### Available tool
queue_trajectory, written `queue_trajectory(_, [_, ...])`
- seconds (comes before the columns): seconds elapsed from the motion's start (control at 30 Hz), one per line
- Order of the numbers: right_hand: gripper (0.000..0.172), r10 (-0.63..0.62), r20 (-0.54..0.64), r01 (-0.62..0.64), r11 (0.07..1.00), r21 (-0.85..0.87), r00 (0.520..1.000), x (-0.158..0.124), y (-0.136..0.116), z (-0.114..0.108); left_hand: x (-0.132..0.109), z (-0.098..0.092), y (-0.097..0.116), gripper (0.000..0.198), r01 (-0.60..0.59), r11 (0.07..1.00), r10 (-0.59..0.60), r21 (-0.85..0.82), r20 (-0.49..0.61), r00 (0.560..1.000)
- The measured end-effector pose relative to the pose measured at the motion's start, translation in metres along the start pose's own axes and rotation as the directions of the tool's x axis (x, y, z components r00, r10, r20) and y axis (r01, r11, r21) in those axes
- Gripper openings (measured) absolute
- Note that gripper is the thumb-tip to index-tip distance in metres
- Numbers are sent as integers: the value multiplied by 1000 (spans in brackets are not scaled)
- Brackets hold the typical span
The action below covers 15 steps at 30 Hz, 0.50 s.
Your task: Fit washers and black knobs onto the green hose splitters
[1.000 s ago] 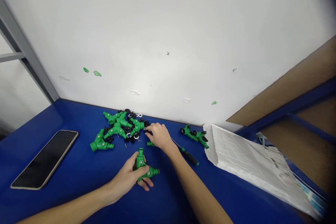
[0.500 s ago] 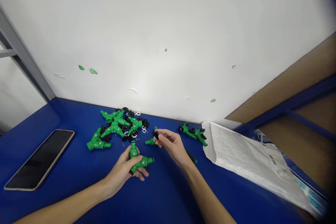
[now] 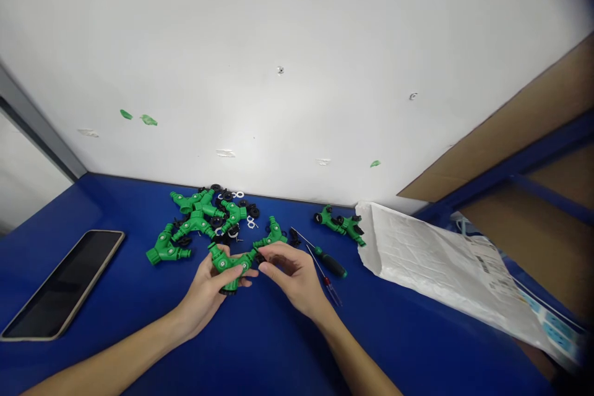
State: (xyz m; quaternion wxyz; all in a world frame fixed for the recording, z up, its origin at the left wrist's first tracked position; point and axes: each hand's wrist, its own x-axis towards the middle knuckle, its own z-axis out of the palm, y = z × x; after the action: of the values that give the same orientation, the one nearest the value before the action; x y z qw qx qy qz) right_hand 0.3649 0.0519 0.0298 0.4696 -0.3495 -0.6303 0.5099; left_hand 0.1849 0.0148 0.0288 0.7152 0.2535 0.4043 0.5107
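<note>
My left hand (image 3: 204,294) is closed around a green Y-shaped hose splitter (image 3: 226,266), whose two ribbed arms point upward. My right hand (image 3: 294,275) pinches a small black part (image 3: 260,257) between thumb and fingers, right at the tip of the splitter's right arm. The fingertips partly cover that part, so whether it touches the arm I cannot tell. Behind my hands lies another green splitter (image 3: 273,232), with a small black piece (image 3: 294,237) to its right.
Several green splitters (image 3: 197,223) lie at left among black parts and white washers (image 3: 251,221). A green-black screwdriver (image 3: 331,264) and a red-handled one (image 3: 331,289) lie right of my hand. Farther right are splitters with black knobs (image 3: 350,230) and a white envelope (image 3: 417,260). A phone (image 3: 62,284) lies left.
My right hand has moved left and down with the small black part, to the splitter's arm. My left hand has turned the splitter so its arms point up. The screwdrivers have come into view.
</note>
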Motion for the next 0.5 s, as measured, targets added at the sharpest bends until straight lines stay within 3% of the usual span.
queue_trajectory(0.1, [16, -44, -3, 44, 997, -66, 999, -3, -1, 8, -1, 2, 0, 31, 11, 999, -11, -46, -5, 1000])
queue_trajectory(0.2, [14, -56, -19, 55, 998, -16, 998, -3, 3, 14, -2, 3, -1, 29, 14, 997, -14, -71, -9, 1000])
queue_trajectory(0.3, [11, -15, -40, 17, 998, 57, 999, -4, 9, 16, -3, 3, -3, 27, 7, 996, -8, -86, -12, 1000])
queue_trajectory(0.5, [11, 40, -43, -39, 999, 8, 998, -5, 15, 17, -4, 4, -3, 27, -6, 994, 4, -109, -17, 1000])
